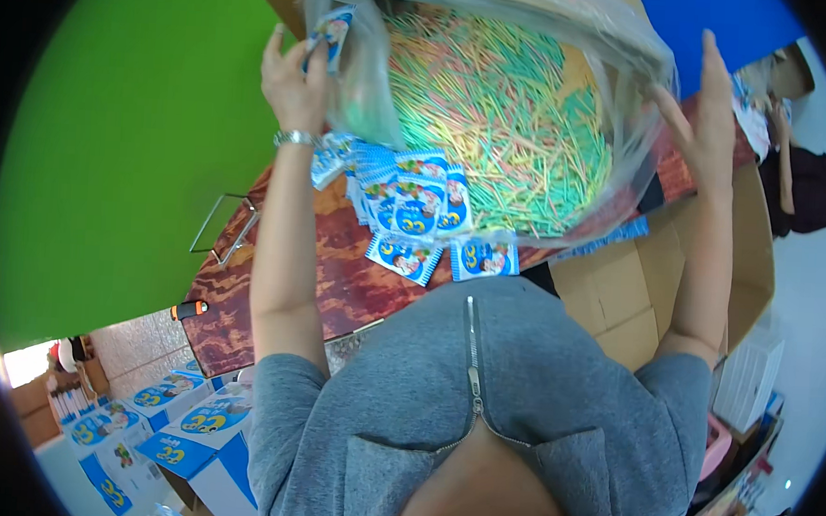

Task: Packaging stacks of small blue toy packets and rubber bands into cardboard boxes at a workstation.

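My left hand [296,79], a metal watch on its wrist, is closed on a small blue-and-white packet [334,31] at the left rim of a clear plastic bag [370,97]. Thin pastel sticks [495,113] in green, yellow and pink fill the bag in a loose heap. On the right side my right hand [709,129] is raised with its fingers apart and nothing in it. Its thumb and index finger are by the bag's right edge; whether they touch the plastic I cannot tell. Several more blue-and-white packets [418,198] lie overlapping between the bag and my body.
The reddish marbled table [292,252] carries an orange-and-black object [189,310] and a wire stand [223,229]. An open cardboard box [617,287] stands at right. Blue-and-white cartons [208,434] are at lower left. A green panel [130,140] rises left; another person [804,190] sits far right.
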Demonstrator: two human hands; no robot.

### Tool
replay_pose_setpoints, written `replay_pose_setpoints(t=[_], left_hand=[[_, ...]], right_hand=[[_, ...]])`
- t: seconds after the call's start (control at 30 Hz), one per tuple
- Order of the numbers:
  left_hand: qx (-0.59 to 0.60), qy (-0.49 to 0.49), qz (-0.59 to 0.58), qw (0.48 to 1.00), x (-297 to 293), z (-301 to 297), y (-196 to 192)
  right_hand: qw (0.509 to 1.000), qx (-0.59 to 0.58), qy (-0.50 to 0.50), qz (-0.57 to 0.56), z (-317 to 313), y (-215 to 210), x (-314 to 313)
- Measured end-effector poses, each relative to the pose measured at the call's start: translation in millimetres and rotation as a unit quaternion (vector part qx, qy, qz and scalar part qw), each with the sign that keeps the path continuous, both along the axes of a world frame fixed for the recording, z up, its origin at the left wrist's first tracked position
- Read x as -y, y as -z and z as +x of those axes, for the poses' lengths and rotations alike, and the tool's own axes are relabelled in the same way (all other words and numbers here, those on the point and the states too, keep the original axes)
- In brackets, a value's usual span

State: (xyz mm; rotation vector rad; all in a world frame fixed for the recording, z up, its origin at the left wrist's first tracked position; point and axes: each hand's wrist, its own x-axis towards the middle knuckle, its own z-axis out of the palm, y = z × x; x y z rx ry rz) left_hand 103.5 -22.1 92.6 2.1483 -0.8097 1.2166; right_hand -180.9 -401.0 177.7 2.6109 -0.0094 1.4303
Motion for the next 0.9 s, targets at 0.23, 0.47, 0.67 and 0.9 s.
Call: replay_pose_setpoints(t=[0.23,0.47,0.67,0.9], left_hand=[[-0.521,0.375,-0.319,0.697,3.0,-115.3,-12.3],[-0.597,0.348,-0.207,0.693,48.0,-58.8,56.2],[-0.350,0.203,-0.248,0.880,27.0,-20.7,93.7],[-0.575,0.311,-0.376,0.657,-7.1,-63.2,46.1]], right_hand=[[0.891,-0.262,-0.297,0.221,17.0,-0.2,-135.0],[0.902,-0.406,-0.103,0.105,187.0,43.6,-148.5],[0.886,-0.333,-0.296,0.128,280.5,58.6,-182.4],[0.769,-0.356,-0.343,0.405,226.5,35.7,-185.8]])
